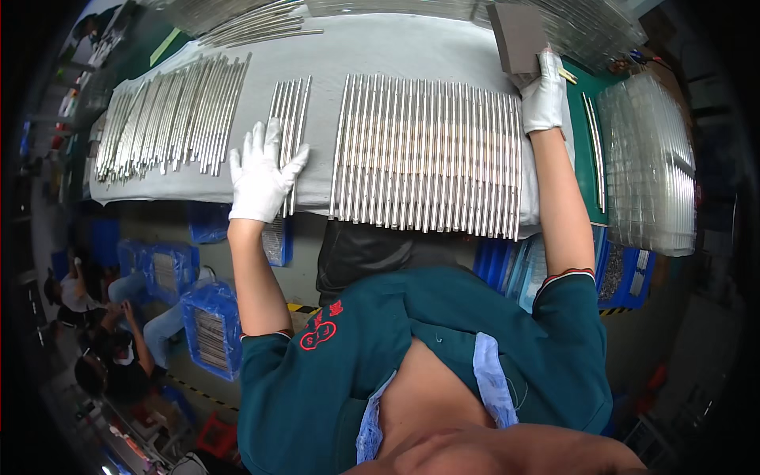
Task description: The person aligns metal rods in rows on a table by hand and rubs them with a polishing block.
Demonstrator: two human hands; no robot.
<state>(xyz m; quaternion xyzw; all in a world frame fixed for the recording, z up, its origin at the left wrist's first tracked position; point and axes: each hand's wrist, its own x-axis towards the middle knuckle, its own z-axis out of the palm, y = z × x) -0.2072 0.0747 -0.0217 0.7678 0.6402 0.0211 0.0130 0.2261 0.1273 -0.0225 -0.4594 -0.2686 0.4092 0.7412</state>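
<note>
My left hand (261,178), in a white glove, lies with its fingers spread over a small group of slim metal rods (294,107). To the right of that group a wide row of metal rods (427,150) lies side by side on the grey cloth (396,43). My right hand (543,99), also white-gloved, is closed on the lower end of a grey-brown rectangular block (516,39) past the far right corner of the row. The block's material I cannot tell.
More rods (178,111) lie in an uneven row at left, and a loose pile (257,24) at the back. Clear plastic trays (645,162) are stacked at right. Blue bins (212,328) stand below the table's edge. Other people (119,340) sit at far left.
</note>
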